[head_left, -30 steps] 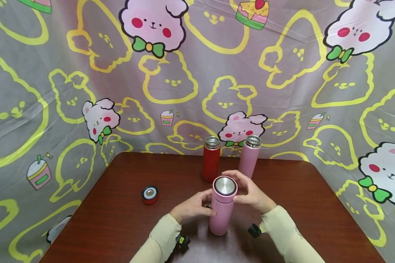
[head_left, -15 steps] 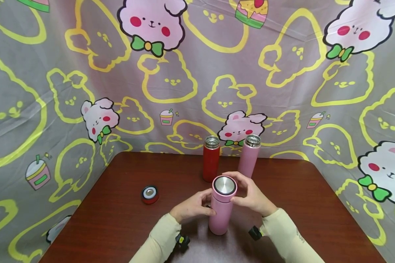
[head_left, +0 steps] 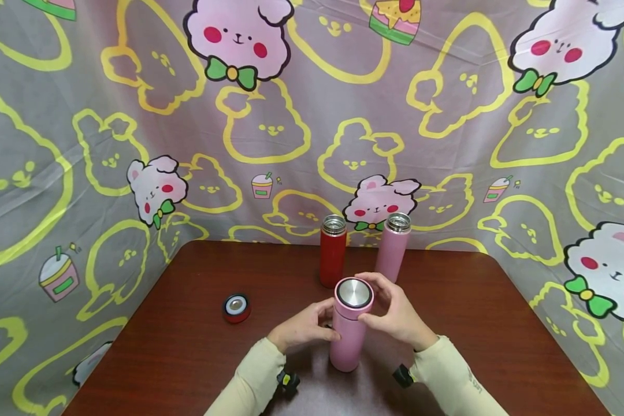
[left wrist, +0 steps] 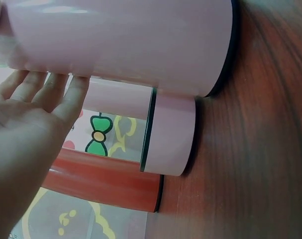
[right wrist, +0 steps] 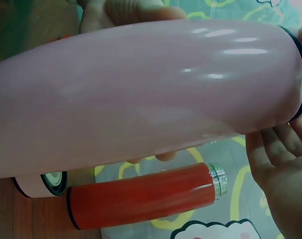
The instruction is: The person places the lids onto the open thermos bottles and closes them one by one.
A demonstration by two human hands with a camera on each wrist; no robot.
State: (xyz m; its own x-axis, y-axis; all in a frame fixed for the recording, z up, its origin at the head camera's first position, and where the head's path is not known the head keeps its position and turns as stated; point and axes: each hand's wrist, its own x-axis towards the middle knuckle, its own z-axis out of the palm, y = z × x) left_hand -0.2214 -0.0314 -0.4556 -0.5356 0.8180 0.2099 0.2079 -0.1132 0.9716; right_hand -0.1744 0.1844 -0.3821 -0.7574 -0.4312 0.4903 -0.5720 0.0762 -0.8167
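A pink thermos flask (head_left: 347, 346) with a matching lid (head_left: 353, 294) topped by a silver disc stands upright at the front of the table. My left hand (head_left: 304, 328) grips its body from the left, thumb in front. My right hand (head_left: 403, 315) holds the lid from the right, thumb at its front lower edge and fingers behind. In the left wrist view, the fingers of the left hand (left wrist: 36, 114) lie against the pink body. The right wrist view shows the right hand (right wrist: 285, 169) at the lid end, beyond the dark seam.
Behind stand a lidless red flask (head_left: 333, 257) and a lidless pink flask (head_left: 393, 251). A red lid (head_left: 236, 308) lies inside up at left. Another pink lid (left wrist: 173, 133) sits on the table behind the held flask, hidden from the head view. Patterned cloth (head_left: 291, 115) encloses the table.
My right thumb has slid a little to the left across the front of the lid, and the right wrist has turned slightly. The left hand and the flask stay in place.
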